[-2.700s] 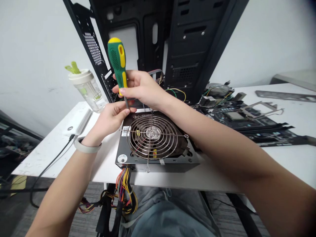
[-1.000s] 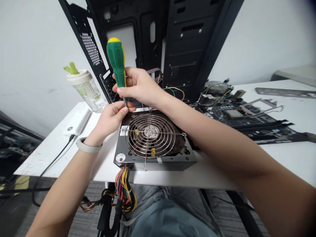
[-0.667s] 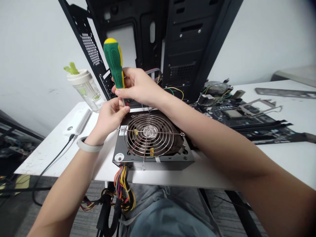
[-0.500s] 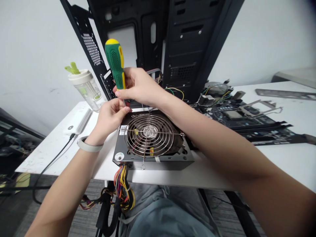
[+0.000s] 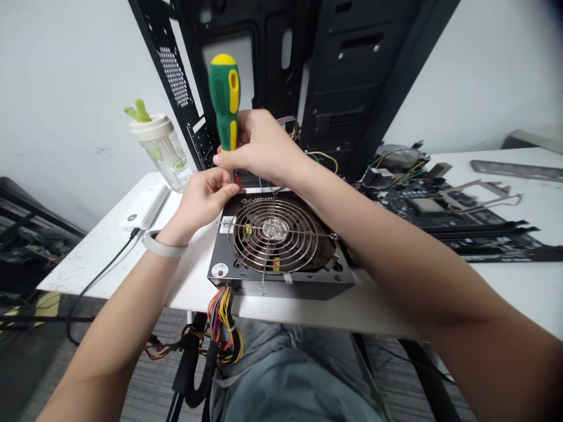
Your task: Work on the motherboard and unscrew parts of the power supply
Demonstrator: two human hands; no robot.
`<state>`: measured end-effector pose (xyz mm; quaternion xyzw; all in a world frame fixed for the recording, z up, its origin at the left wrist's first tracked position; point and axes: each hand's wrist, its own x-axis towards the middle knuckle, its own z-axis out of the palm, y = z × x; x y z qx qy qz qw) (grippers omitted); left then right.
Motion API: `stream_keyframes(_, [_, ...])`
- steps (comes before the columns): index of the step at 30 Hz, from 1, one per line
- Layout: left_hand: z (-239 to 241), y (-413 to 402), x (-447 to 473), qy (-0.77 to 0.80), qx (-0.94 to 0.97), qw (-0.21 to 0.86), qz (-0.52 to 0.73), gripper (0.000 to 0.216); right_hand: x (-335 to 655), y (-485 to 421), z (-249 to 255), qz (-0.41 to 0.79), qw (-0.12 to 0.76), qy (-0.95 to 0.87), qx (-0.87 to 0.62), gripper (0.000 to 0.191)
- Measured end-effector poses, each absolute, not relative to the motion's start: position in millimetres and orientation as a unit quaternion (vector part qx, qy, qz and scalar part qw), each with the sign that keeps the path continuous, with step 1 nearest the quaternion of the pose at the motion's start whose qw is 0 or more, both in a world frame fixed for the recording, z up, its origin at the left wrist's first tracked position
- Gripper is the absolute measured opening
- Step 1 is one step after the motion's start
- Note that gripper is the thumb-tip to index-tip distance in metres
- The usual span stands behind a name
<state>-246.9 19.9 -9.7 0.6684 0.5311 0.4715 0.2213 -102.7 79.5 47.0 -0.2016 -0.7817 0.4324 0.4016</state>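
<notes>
A black power supply (image 5: 229, 276) with a round wire fan grille (image 5: 277, 235) lies on the white table's near edge. My right hand (image 5: 264, 146) is closed round the lower part of a green and yellow screwdriver (image 5: 225, 97), which stands upright over the unit's far left corner. My left hand (image 5: 204, 199) pinches the screwdriver's thin shaft just below, at that corner; the tip is hidden by my fingers. A pale band sits on my left wrist. A bundle of coloured wires (image 5: 222, 319) hangs off the front of the unit.
An open black computer case (image 5: 334, 82) stands behind the unit. A motherboard and loose metal parts (image 5: 440, 208) lie to the right. A clear bottle with a green lid (image 5: 160, 149) and a white power bank with cable (image 5: 143, 205) sit at the left.
The screwdriver handle has turned in my right hand between frames. The view has shifted slightly, so everything sits a little further right and higher. Both hands keep their hold.
</notes>
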Motion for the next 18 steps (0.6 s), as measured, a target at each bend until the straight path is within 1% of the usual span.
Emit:
stream_keyframes(6, [-12.2, 19.8, -246.4, 0.533, 0.657, 0.226, 0.483, 0.037, -105.4, 84.2, 41.2, 0.422, 0.413, -0.78, -0.206, 0.026])
stream_keyframes(10, [-10.8, 19.0, -245.5, 0.536, 0.65, 0.213, 0.495, 0.037, -109.3, 91.5, 35.4, 0.475, 0.407, -0.763, -0.165, 0.025])
stream_keyframes(13, [-10.0, 19.5, -244.0, 0.533, 0.645, 0.204, 0.508, 0.041, -111.3, 92.6, 33.7, 0.515, 0.409, -0.741, -0.134, 0.027])
stream_keyframes(15, [-10.7, 20.2, -242.8, 0.537, 0.637, 0.2, 0.516, 0.042, -111.7, 91.2, 34.0, 0.527, 0.413, -0.732, -0.127, 0.028])
stream_keyframes(18, [-12.9, 20.8, -241.7, 0.55, 0.624, 0.19, 0.521, 0.038, -110.3, 87.9, 35.9, 0.536, 0.406, -0.731, -0.122, 0.026])
